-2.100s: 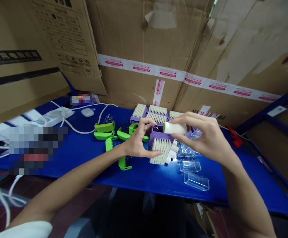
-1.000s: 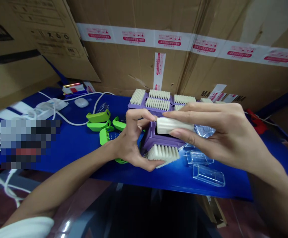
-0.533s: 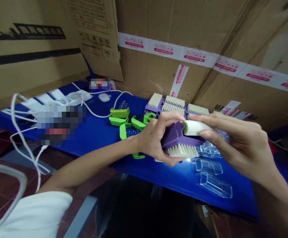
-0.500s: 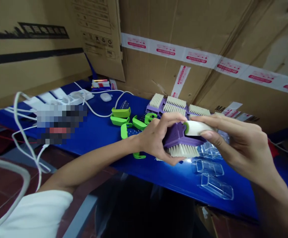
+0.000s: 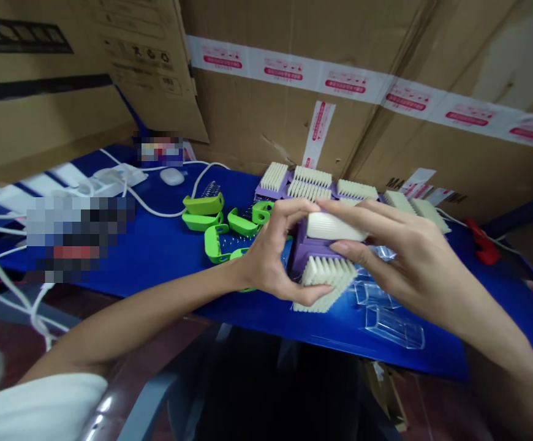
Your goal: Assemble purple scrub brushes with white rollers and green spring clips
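Note:
My left hand (image 5: 273, 260) is wrapped around the side of a purple brush body (image 5: 301, 248), thumb below near its cream bristles (image 5: 328, 275). Between the thumb and fingers of my right hand (image 5: 386, 245) is a white ribbed piece (image 5: 333, 226), lying against the top of the purple body. Whether it is fastened there I cannot tell. Behind my hands stand several purple brushes with cream bristles facing up (image 5: 312, 177). Left of my left hand are several bright green curved parts (image 5: 204, 214).
Clear plastic covers (image 5: 395, 327) lie on the blue table (image 5: 156, 257) at right. White cables and a power strip (image 5: 114, 177) occupy the left, near a white mouse (image 5: 172, 177). Cardboard (image 5: 257, 116) walls the back; a red object (image 5: 482, 242) sits far right.
My right hand has brought the white ribbed piece left and onto the purple brush body. The brush has tilted, showing more of its bristles. The camera view has turned slightly right.

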`<state>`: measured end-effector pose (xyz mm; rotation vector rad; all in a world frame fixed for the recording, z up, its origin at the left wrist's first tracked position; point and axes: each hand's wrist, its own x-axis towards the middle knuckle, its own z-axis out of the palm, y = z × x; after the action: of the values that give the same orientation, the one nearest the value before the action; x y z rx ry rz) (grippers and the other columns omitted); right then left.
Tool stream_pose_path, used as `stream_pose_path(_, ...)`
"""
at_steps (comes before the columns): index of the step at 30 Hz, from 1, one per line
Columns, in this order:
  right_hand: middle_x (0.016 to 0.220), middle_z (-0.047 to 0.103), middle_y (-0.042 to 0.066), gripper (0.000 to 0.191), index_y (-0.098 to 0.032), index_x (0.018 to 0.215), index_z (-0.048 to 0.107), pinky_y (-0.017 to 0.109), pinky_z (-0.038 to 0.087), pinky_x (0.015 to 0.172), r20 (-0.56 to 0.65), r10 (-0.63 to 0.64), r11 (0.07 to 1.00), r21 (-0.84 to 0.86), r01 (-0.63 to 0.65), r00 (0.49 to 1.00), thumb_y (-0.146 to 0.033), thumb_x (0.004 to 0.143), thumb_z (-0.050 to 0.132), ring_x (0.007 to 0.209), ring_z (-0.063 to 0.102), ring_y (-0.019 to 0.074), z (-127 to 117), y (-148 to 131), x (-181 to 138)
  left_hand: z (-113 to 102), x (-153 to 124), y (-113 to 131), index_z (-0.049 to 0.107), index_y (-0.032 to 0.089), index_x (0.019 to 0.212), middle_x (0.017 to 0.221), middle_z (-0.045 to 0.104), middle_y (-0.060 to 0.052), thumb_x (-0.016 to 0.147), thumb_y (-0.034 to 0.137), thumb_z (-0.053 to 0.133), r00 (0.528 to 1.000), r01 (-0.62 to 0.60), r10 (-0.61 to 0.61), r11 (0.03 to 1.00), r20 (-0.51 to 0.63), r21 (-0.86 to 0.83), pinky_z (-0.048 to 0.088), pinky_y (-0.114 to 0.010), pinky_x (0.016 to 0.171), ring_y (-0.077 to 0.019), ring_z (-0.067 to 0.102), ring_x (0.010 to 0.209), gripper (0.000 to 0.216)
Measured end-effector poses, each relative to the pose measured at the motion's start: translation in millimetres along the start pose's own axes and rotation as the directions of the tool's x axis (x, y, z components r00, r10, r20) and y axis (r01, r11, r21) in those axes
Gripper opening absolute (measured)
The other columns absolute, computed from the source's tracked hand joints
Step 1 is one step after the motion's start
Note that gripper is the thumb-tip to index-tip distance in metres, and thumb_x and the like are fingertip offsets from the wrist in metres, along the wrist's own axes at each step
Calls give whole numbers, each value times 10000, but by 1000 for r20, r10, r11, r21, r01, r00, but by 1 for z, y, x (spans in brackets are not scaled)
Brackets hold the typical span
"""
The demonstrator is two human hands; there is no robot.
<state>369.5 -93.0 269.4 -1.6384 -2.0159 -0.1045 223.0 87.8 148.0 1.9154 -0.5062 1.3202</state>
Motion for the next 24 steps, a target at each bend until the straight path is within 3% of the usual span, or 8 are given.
stream_pose_path(2, 1240, 853, 113, 409, -263, 1568, 761, 389, 657, 867, 26, 6, 1000, -5, -5, 1000, -378, 1182, 687, 1011, 822, 276, 3, 2, -1, -5, 3, 1, 502, 308, 1494, 1328, 618, -93, 941, 565, 902, 999, 39, -40, 999, 37, 24, 653, -399, 844, -267, 713, 1115, 729)
stream_pose_path(5, 1087, 844, 71, 278, -220, 1328, 800, 324, 611, 783, -13, 36, 997, 67, -35, 999, -404, 1120, 811, 878, 788, 225, 18, 0, -2, -13, 11, 7, 658, 285, 1294, 1248, 664, -95, 1105, 637, 695, 995, 98, -96, 991, -18, 97, 629, -415, 853, -272, 692, 1119, 401)
stream_pose_path(8, 1043, 820, 33, 319, -234, 1175, 685, 294, 587, 728, -155, 118, 982, 165, -92, 981, -393, 1028, 920, 831, 770, 199, 36, -4, -2, -19, 22, 12, 746, 281, 1270, 1091, 758, -63, 1111, 479, 766, 1000, 24, -23, 991, -10, 130, 605, -378, 774, -230, 716, 948, 254)
stream_pose_path(11, 1013, 804, -3, 465, -263, 1156, 587, 295, 578, 689, -160, 214, 948, 270, -166, 963, -338, 937, 989, 775, 761, 182, 43, -5, -3, -23, 29, 13, 823, 294, 1289, 1024, 804, -45, 1070, 346, 855, 997, -55, 44, 982, 64, 182, 598, -342, 730, -200, 738, 861, 228)
stream_pose_path(14, 931, 791, -35, 500, -274, 1158, 552, 317, 611, 706, -58, 289, 874, 423, -239, 956, -298, 920, 991, 763, 778, 184, 42, -3, -2, -31, 33, 11, 887, 339, 1285, 1011, 808, -39, 1046, 375, 907, 996, -72, 56, 964, 69, 255, 583, -316, 689, -174, 734, 810, 243)
stream_pose_path(17, 876, 765, -46, 454, -274, 1086, 529, 329, 628, 724, -50, 323, 799, 550, -244, 945, -303, 950, 961, 793, 790, 187, 43, 0, -1, -41, 35, 7, 920, 376, 1264, 949, 806, -26, 1021, 418, 933, 996, -51, 26, 949, 82, 312, 563, -309, 648, -164, 720, 758, 247)
stream_pose_path(24, 853, 696, -53, 440, -243, 1021, 567, 305, 564, 726, -118, 298, 830, 521, -196, 947, -280, 935, 997, 768, 690, 138, 52, 2, 1, -60, 45, 5, 905, 440, 1339, 863, 800, -21, 1015, 389, 923, 978, -57, -11, 946, 206, 319, 525, -312, 566, -180, 693, 688, 329)
